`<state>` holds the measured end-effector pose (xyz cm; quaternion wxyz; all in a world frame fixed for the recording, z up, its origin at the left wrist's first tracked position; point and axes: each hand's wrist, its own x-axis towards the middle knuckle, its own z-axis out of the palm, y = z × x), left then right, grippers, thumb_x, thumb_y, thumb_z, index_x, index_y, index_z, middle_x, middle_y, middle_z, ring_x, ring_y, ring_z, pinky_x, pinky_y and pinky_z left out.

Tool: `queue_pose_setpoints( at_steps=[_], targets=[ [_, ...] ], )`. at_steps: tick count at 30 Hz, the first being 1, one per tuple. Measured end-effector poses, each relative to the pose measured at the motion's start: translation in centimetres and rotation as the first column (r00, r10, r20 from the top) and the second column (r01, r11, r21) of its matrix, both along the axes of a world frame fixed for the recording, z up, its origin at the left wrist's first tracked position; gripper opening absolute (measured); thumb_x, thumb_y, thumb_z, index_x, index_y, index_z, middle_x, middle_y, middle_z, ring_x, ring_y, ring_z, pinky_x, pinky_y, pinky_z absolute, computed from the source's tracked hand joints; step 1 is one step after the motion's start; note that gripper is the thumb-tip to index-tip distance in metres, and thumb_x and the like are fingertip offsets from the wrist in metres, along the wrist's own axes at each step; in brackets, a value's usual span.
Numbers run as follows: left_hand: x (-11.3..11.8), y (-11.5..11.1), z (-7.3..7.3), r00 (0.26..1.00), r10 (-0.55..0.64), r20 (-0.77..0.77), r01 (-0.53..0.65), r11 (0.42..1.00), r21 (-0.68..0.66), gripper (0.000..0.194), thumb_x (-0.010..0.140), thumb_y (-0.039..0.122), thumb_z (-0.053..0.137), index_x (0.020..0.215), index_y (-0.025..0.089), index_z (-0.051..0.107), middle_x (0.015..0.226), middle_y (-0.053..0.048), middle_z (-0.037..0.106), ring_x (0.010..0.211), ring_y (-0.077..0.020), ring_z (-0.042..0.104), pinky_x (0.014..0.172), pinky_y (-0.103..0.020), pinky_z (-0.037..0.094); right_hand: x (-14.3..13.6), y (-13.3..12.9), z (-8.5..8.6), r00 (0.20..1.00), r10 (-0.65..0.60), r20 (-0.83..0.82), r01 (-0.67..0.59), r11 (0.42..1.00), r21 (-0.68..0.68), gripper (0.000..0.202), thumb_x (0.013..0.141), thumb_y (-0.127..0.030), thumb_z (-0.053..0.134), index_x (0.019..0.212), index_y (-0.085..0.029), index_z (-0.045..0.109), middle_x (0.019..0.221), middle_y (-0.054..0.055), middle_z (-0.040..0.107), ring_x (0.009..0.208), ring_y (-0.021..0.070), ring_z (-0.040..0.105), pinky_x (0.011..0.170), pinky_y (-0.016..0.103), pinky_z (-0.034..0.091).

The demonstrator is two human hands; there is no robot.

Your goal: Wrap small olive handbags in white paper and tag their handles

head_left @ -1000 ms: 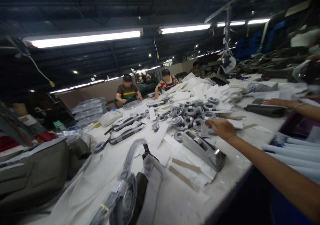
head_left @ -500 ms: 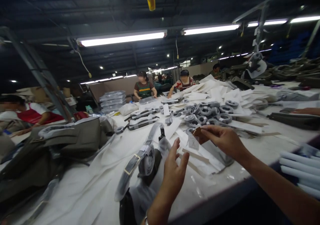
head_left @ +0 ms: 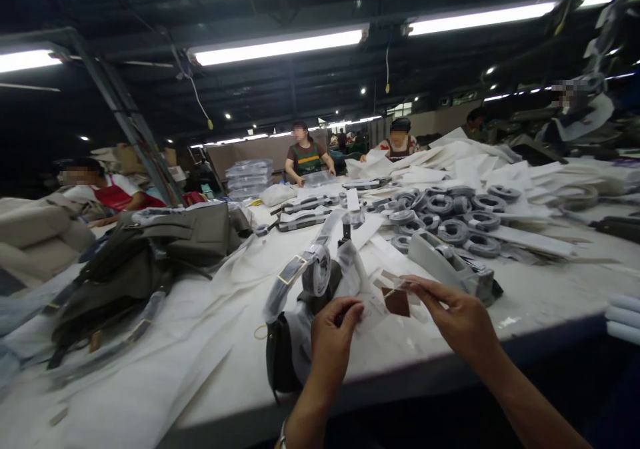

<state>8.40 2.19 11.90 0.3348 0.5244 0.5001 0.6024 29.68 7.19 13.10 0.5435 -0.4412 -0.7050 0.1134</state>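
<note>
The right hand (head_left: 407, 284) of the person is clamped, thumb against finger, at the upper right side of a small, flat, brown, almost square tag (head_left: 397, 302), which has thin, clear film around its upper part; whether the skin touches the tag itself or only the film, I cannot tell. The left hand (head_left: 339, 332) is apart from the right one, its thumb and forefinger bent close to each other, but I cannot tell if they pinch something thin. The tag is above the white table (head_left: 555, 286), between the two hands and nearer to the right. As I judge, the work is somewhere in its middle: the grey, film-wrapped coiled strap (head_left: 317, 276) and the gold rectangular buckle (head_left: 293, 270) are already on the upright dark bag (head_left: 280, 356) beside the left hand, while the tag seems to be fastened to nothing yet, so this part is left. The tag hangs tilted, one corner pointing down and to the right; being so near to a square, it shows no clear long axis. Just behind it stands a grey tape dispenser (head_left: 440, 260)
</note>
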Motion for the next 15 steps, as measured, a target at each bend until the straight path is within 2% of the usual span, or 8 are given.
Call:
queue_pose_setpoints(
  at_steps=[4, 8, 12, 15],
  targets=[
    [-0.9, -0.8, 0.1, 1.000, 0.022, 0.013, -0.022, 1.000, 0.005, 0.018, 0.078, 0.032, 0.074, 0.091, 0.019, 0.077, 0.093, -0.007, 0.075, 0.091, -0.0234, 0.069, 0.085, -0.033, 0.052, -0.6, -1.1, -0.8, 0.999, 0.014, 0.038, -0.017, 0.995, 0.095, 0.024, 0.092, -0.035, 0.059, 0.110, -0.032, 0.075, 0.110, 0.000, 0.075, 0.101, 0.0250, 0.072, 0.096, 0.040, 0.058],
    [-1.6, -1.2, 0.3, 1.000, -0.014, -0.017, 0.014, 0.999, 0.030, 0.018, 0.081, 0.034, 0.072, 0.089, 0.020, 0.078, 0.093, -0.007, 0.075, 0.094, -0.0235, 0.068, 0.087, -0.032, 0.052, -0.8, -1.7, -1.4, 0.995, -0.061, 0.074, 0.044, 0.977, 0.209, 0.023, 0.093, -0.033, 0.059, 0.110, -0.032, 0.075, 0.109, 0.000, 0.076, 0.101, 0.0244, 0.071, 0.095, 0.041, 0.057],
    [-1.9, -1.6, 0.9, 0.997, 0.027, -0.069, -0.022, 0.997, 0.081, 0.019, 0.083, 0.037, 0.071, 0.090, 0.022, 0.079, 0.096, -0.007, 0.076, 0.097, -0.0241, 0.068, 0.090, -0.033, 0.052, -0.7, -1.8, -1.8, 0.976, -0.159, 0.151, 0.106, 0.946, 0.308, 0.024, 0.095, -0.029, 0.057, 0.110, -0.033, 0.074, 0.103, -0.001, 0.077, 0.099, 0.0250, 0.071, 0.094, 0.044, 0.058],
    [-1.6, -1.9, 1.3, 0.999, 0.039, 0.013, -0.040, 0.997, 0.072, 0.022, 0.082, 0.038, 0.073, 0.095, 0.022, 0.078, 0.098, -0.007, 0.076, 0.097, -0.0235, 0.069, 0.090, -0.032, 0.052, -0.6, -1.9, -2.0, 0.965, -0.185, 0.183, 0.110, 0.927, 0.359, 0.027, 0.095, -0.025, 0.057, 0.116, -0.032, 0.072, 0.108, -0.001, 0.076, 0.100, 0.0239, 0.071, 0.097, 0.044, 0.056]
  ],
)
